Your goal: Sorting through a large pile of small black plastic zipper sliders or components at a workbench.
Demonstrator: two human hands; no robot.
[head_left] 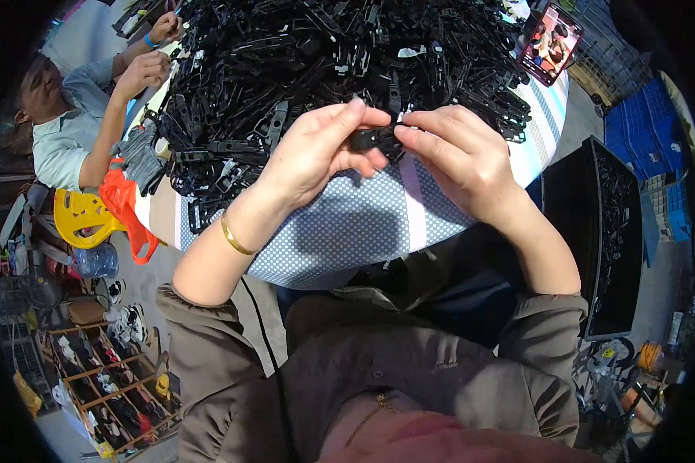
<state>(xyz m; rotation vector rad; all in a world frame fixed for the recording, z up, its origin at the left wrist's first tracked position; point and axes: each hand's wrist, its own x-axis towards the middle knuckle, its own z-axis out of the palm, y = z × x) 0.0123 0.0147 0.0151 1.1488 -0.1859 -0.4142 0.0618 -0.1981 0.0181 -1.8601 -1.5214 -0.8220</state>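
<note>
My left hand (305, 150) is closed on a small black plastic part (372, 139), held between thumb and fingers just above the table's near side. From the other side, my right hand (467, 158) pinches the part's right end with thumb and forefinger. The fingertips hide some of the part, and its exact kind does not show. Right behind both hands spreads a big heap of black plastic parts (270, 58), many of them long and narrow. A patterned tablecloth (340, 224) lies under the heap, with the shadow of my hands on it.
Across the table's left side, a co-worker's hand (145, 76) is at the heap's edge. Nearby lie a grey glove (139, 162) and a red plastic bag (121, 202). A phone (551, 44) stands at the far right. Beside the table on the right is a black crate (587, 239).
</note>
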